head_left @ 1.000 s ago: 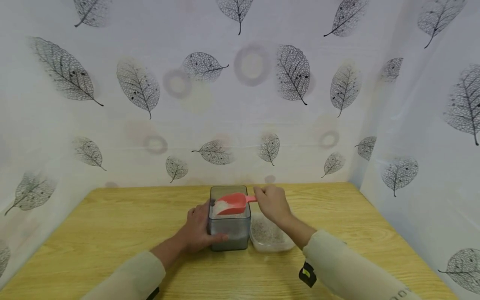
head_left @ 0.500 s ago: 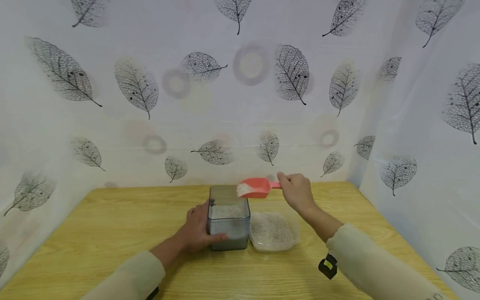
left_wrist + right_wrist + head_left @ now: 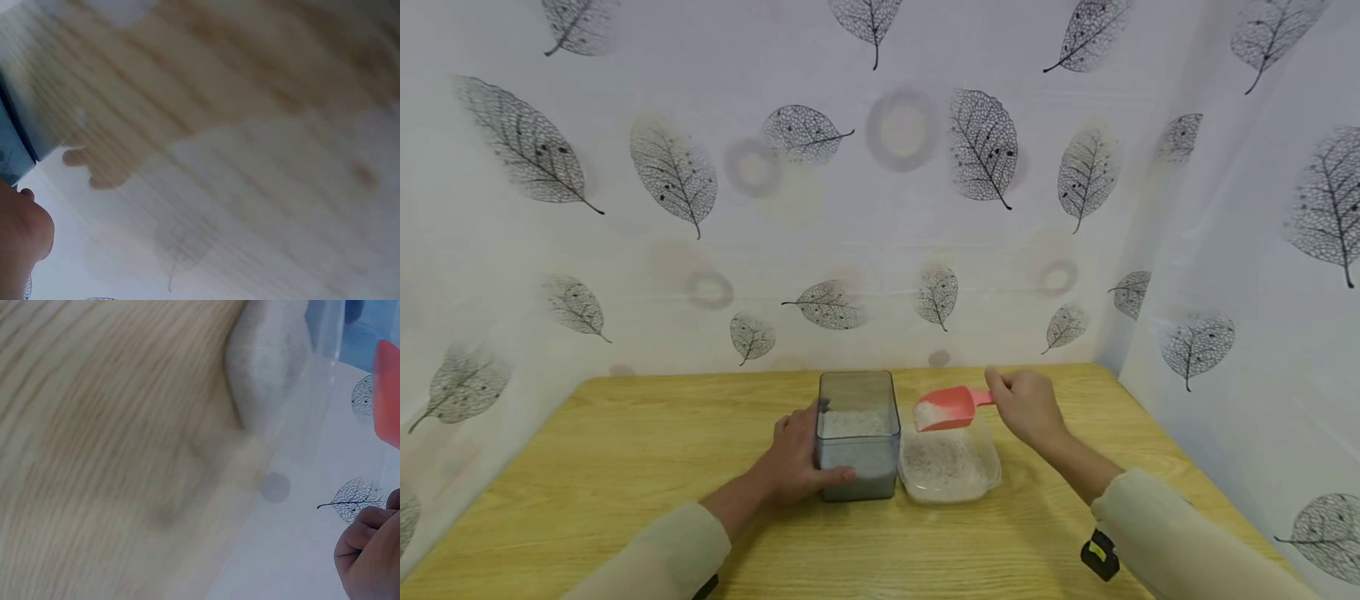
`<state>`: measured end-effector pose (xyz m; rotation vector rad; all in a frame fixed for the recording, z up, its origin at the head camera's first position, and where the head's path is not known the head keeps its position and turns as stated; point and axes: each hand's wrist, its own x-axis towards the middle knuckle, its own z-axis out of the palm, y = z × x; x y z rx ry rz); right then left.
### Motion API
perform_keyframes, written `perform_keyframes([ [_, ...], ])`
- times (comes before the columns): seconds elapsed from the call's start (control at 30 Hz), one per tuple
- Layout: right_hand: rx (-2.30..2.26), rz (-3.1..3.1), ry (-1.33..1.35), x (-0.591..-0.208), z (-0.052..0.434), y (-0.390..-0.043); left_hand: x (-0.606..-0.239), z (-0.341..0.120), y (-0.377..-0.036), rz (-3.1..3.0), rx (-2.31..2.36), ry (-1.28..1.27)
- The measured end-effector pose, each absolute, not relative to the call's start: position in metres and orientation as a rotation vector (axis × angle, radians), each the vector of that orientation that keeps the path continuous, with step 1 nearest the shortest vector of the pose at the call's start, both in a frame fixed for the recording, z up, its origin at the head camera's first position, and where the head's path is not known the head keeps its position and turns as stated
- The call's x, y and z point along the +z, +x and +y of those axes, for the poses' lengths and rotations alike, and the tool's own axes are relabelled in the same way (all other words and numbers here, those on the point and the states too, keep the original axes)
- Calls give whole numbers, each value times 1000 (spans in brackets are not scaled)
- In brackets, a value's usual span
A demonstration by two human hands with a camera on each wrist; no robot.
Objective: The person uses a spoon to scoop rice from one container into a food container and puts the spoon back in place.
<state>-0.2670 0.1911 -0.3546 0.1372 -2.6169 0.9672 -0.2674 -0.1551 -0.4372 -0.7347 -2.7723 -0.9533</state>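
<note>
While your left hand (image 3: 797, 467) wraps the near left side of the canister (image 3: 858, 433), thumb across its front and fingers curled against its wall, your right hand (image 3: 1026, 404) pinches the handle of the scoop (image 3: 946, 408) with curled fingers. From that right hand the scoop points left, its bowl carrying white grains and hanging over the tub (image 3: 950, 462), which sits just below and to the left of your knuckles. Canister and tub stand side by side on the table (image 3: 625, 467), touching or nearly so; I cannot tell which. Both hold grains, the canister about half full. Your right wrist view catches only the scoop's red edge (image 3: 387, 394), the tub's clear wall (image 3: 312, 406) and curled fingers (image 3: 369, 544). Your left wrist view is blurred, showing what seems to be the canister's corner (image 3: 15, 147) beside your palm.
</note>
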Motion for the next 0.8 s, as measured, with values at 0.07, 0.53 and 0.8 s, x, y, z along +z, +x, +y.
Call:
perform_keyframes([
  [0.07,929,-2638,183,-359,195,-265,-438,-155,-267,-2776,-955,-730],
  [0.53,110,-2219,627,-365,218,-259,-437,-157,-266,-2757,-957,-744],
  [0.8,-86,-1672,957,-337,205,-257,-439,-156,-267,-2720,-962,-776],
])
